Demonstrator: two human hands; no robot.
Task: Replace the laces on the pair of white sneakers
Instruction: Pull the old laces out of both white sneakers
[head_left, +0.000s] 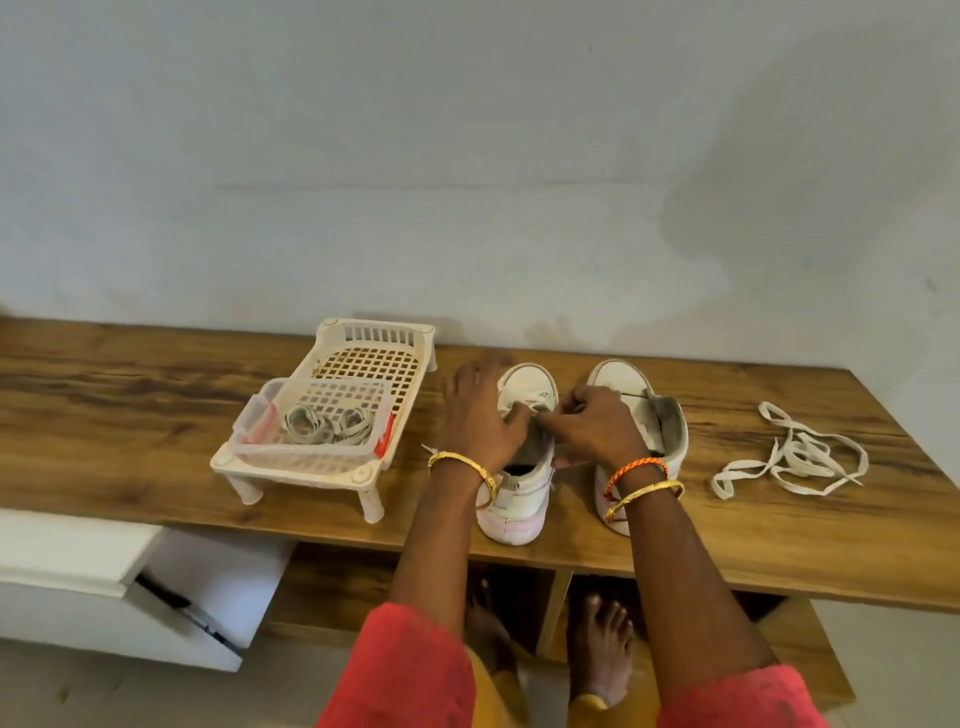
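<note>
On the wooden shelf (156, 415), both hands work the left sneaker (519, 499): left hand (478, 415) splayed steadying, right hand (592, 431) pinching its lace (540, 408). Better to tug eyelet by eyelet, no yanking.

Soft, even daylight fills the scene, moderately bright, with no hard glare. A broad, faint shadow darkens the wall (779, 208) at upper right, and short, soft shadows sit under the rack (317, 467) on the bench (104, 415). The wide lens bows the bench edges, which curve and tilt toward the frame's sides. Both hands (480, 415) are smeared by motion blur (the fingertips most), and the sleeves (415, 675) at the bottom edge look soft. Fine detail is mushy overall, with compression haze.
</note>
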